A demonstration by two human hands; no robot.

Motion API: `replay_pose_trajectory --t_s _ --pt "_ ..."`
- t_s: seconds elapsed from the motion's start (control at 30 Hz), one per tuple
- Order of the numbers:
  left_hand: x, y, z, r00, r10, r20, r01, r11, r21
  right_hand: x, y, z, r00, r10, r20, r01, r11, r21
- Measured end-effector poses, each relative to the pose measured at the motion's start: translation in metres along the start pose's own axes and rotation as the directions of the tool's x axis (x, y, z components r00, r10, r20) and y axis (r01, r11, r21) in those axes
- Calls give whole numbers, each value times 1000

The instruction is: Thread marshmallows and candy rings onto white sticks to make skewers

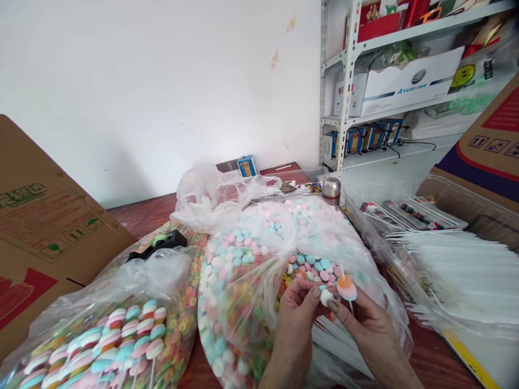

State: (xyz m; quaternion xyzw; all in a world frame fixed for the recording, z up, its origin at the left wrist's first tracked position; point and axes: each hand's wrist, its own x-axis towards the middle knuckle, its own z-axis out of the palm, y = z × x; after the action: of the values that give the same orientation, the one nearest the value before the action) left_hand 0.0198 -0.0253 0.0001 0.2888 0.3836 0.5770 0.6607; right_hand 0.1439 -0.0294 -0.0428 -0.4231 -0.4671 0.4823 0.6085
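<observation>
Pinched in my left hand (294, 329) is a white round candy (326, 297), with a pale blue one against it; my right thumb touches the white candy too. A candy skewer (346, 288) is held by my right hand (371, 327): an orange piece and a pink-and-blue piece on a thin white stick. Both hands are over a large open clear plastic bag (284, 237) of pink, blue and white candies, with fruit-coloured ring candies showing lower in it. At the lower left, several candy skewers (125, 329) lie on another bag of ring candies (184, 324).
White sticks (466, 270) fill a clear plastic bin at right. Cardboard boxes stand at left (60, 232) and right (494, 151). A black tape dispenser (160, 245) rests on the left bag. Behind are a metal-topped jar (331, 188) and a white shelf rack (344, 86).
</observation>
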Motion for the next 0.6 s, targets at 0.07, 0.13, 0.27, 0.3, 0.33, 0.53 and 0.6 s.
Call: replay_pose_trajectory --t_s 0.07,0.13,0.27,0.3,0.33,0.53,0.6 --pt "-1 -1 -2 1000 3 -4 -3 1000 2 -1 -1 1 999 27 -23 -26 1000 14" --pt "-2 -2 -5 1000 13 -1 -13 1000 19 -2 -1 3 996 80 -47 -77 996 49" --pt "-4 -2 -10 996 71 54 -75 994 73 -6 4 8 990 127 -62 -122 990 70" --pt "-4 -1 -10 993 85 76 -91 993 81 -7 5 9 991 120 -57 -116 991 65" --pt "-5 0 -11 991 93 96 -101 991 88 -7 5 10 993 108 -56 -105 993 55" --pt "-4 4 -22 991 103 90 -114 985 129 -11 -5 2 998 -39 59 53 961 -272" --pt "-1 5 -30 990 140 10 -140 978 155 -18 -4 -6 991 -47 125 97 897 -432"
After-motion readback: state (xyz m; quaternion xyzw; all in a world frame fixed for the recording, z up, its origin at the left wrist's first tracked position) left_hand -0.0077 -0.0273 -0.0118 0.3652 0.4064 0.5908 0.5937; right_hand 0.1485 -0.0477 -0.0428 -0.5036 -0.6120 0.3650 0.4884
